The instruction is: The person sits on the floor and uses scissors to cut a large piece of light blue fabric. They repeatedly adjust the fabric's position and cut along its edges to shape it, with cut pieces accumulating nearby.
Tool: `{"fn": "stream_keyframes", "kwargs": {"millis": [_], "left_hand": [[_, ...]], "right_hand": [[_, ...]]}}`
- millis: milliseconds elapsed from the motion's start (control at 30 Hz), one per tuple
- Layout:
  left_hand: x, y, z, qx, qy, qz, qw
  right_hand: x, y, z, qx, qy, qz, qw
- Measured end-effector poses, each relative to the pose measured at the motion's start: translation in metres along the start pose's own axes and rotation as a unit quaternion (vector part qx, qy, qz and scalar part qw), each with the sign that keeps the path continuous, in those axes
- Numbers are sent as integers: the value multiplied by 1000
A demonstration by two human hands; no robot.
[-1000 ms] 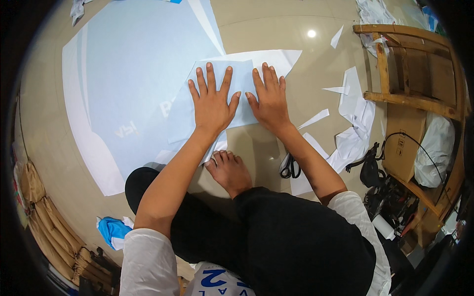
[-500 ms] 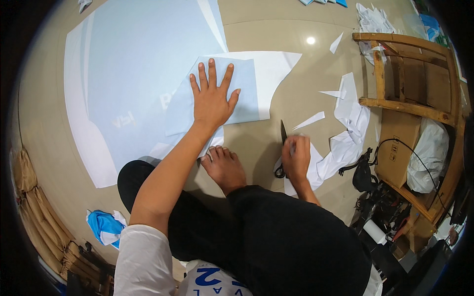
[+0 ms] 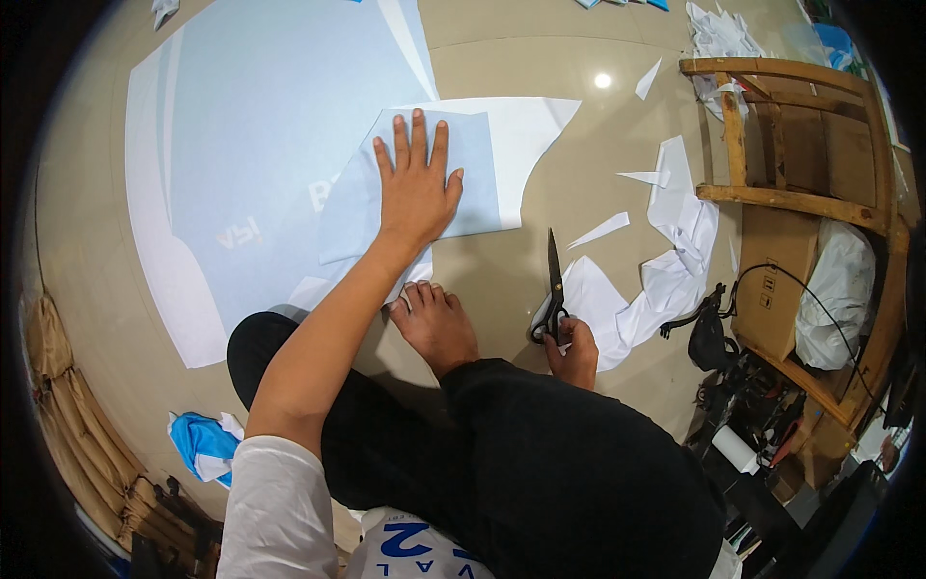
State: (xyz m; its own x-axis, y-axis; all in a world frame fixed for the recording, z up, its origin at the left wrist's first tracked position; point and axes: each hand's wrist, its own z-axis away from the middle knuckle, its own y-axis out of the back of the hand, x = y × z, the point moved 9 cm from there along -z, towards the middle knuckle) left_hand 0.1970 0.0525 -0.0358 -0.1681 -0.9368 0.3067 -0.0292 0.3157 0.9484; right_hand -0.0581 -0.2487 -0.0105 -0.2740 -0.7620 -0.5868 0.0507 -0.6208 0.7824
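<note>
Black scissors (image 3: pixel 555 280) lie just ahead of your right hand (image 3: pixel 576 359), whose curled thumb and fingers are closed on the handle loops; how firm that hold is, I cannot tell. Their long axis runs nearly straight away from you, the blades looking shut together and the tip pointing forward. Your right hand is clearly the nearer one; from your left hand (image 3: pixel 417 193) the scissors are well off to the right and nearer your body. Just right of your right hand spreads a white scrap (image 3: pixel 603 294), and to its left is your bare foot (image 3: pixel 436 328). Farther forward, your left hand presses flat, fingers spread and apart, on a pale blue piece (image 3: pixel 475 193), with a white piece (image 3: pixel 540 121) showing beyond its right edge. That white piece's near right corner sits just left of the scissors' tip, not touching it. Beyond and to the left of your left hand stretches a large pale blue sheet (image 3: pixel 260 125), while a wooden frame (image 3: pixel 738 145) stands far to the right of both hands.
</note>
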Motion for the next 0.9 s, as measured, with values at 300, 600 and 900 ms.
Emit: {"fn": "stream_keyframes", "kwargs": {"millis": [300, 600, 900], "left_hand": [[22, -15, 5, -5, -21, 53, 998], [27, -15, 7, -5, -24, 34, 999], [23, -9, 8, 13, -28, 41, 999]], "right_hand": [[-6, -6, -26, -123, -66, 39, 989], [20, -13, -19, -184, -237, -342, 891], [3, -68, 7, -247, -278, -305, 877]]}}
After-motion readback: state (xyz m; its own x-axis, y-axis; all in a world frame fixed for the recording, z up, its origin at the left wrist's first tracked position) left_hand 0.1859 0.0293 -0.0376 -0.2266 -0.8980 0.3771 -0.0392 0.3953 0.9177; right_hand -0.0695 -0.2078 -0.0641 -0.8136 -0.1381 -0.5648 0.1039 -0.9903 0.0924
